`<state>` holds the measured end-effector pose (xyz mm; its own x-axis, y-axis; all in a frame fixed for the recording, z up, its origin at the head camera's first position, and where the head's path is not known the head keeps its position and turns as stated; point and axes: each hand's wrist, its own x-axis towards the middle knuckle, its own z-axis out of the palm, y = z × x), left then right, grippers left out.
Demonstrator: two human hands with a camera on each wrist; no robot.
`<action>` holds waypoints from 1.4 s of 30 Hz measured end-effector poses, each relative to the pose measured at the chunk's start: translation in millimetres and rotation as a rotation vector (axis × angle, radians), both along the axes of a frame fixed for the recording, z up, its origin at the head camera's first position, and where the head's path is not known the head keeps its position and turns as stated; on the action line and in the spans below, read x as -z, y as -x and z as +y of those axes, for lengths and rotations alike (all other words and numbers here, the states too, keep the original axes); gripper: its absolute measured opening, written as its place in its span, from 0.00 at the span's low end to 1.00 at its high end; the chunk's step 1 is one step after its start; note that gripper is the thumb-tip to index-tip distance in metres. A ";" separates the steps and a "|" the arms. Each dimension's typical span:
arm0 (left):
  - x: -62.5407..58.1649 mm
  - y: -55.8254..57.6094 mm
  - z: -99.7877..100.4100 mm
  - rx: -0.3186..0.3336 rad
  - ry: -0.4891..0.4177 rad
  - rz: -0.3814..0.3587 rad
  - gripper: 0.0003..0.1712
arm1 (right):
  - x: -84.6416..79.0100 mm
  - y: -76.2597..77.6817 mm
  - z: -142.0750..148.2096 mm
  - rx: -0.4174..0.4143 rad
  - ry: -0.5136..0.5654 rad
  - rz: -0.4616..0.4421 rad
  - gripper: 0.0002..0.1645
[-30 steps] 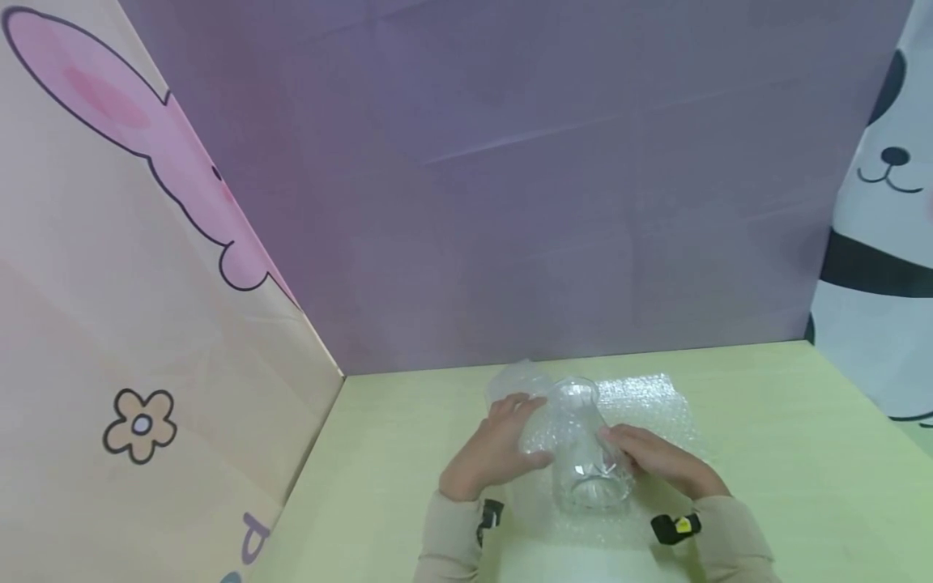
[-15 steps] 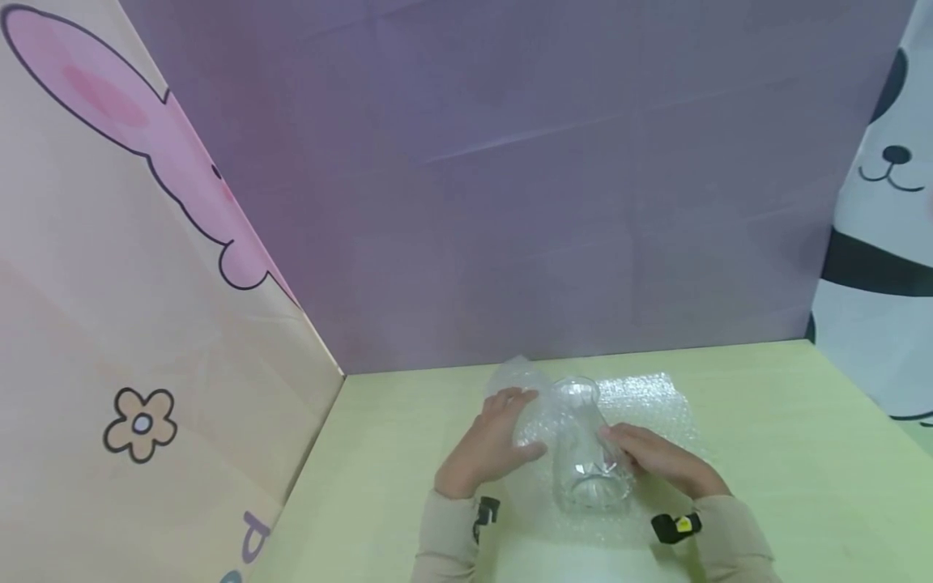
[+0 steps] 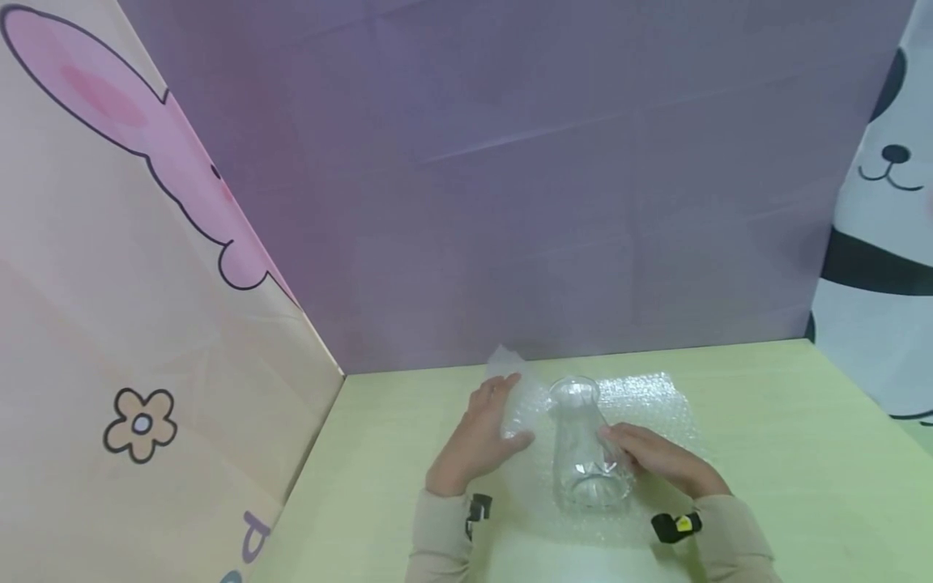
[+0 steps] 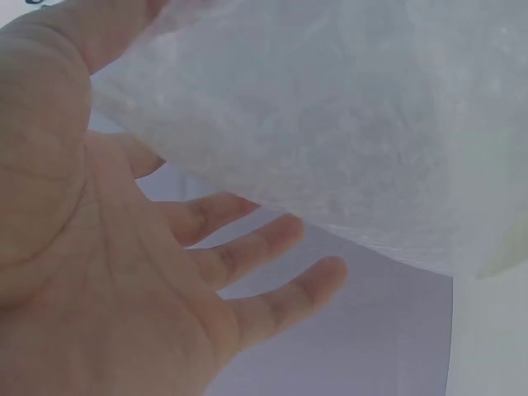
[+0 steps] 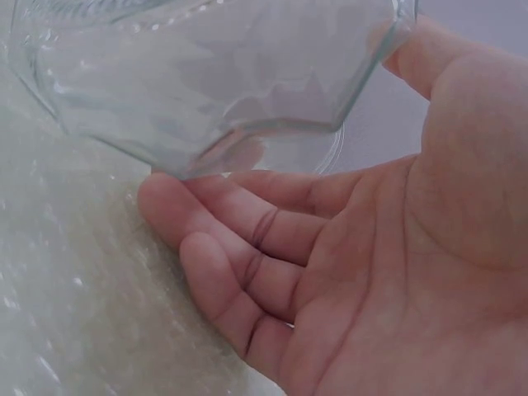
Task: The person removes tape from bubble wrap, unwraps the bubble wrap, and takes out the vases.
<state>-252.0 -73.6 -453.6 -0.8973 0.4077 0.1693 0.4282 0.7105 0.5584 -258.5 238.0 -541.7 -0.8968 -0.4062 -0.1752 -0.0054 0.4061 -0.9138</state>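
Note:
A clear glass vase [image 3: 583, 445] with a narrowed neck and flared rim lies on its side on bubble wrap [image 3: 528, 510], its base toward me. My right hand [image 3: 659, 457] grips its right side; in the right wrist view the thumb is on one side of the glass [image 5: 206, 91] and curled fingers [image 5: 219, 280] are beneath it. To the left, my left hand [image 3: 477, 433] has its fingers spread beside a raised flap of bubble wrap [image 4: 330, 132]. That flap passes between thumb and fingers, hiding the index fingertip.
More bubble wrap lies flat behind the vase, on the pale yellow-green table [image 3: 394, 453]. A purple-grey backdrop [image 3: 474, 202] rises at the table's rear edge. Printed panels stand on both sides, one with a pink rabbit, one with a panda [image 3: 875, 324].
My left hand has moved left and slightly away from me, drawing the bubble wrap flap off the vase's left side. The right hand and vase stay in place.

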 end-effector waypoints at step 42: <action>2.3 7.3 -20.7 -0.030 -0.104 0.020 0.51 | -1.8 -0.4 0.8 0.004 -0.015 -0.005 0.29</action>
